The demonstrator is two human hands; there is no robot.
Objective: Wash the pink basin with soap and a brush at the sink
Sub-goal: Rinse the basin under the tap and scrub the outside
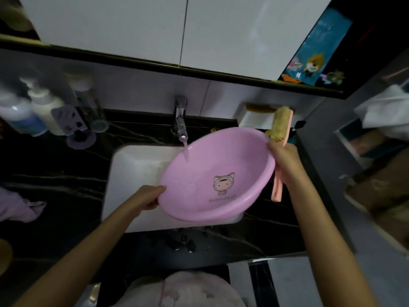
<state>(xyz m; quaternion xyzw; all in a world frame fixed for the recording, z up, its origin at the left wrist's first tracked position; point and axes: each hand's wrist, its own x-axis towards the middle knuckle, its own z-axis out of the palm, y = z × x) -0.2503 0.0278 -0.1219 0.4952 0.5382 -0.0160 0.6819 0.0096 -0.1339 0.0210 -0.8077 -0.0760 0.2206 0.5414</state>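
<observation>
Far to the left of my left grip, a lilac cloth lies crumpled on the dark, veined table. Beyond it, by the wall, stand some blurred bottles.

My left grip is closed on the left rim of the pink basin. The thumb lies along the top of the rim and the fingers are curled underneath. Just behind and below this grip is the white sink, set into the table.

Between my two grips, the basin hangs over the sink. It is tilted so that its hollow faces me, with the left side lower than the right. A small cartoon figure is printed on its bottom.

Above it and closer to my left grip stands the chrome faucet. A thin stream of water runs from the spout onto the basin's upper left inner wall.

My right grip is closed at the basin's right rim, fingers wrapped tight. It holds the brush against that rim. The pale bristles stick up past my knuckles and the pink handle points down below my wrist, outside the basin.

Just beyond the bristles, a white tray sits against the wall with something brownish in it. I cannot tell what it is.
</observation>
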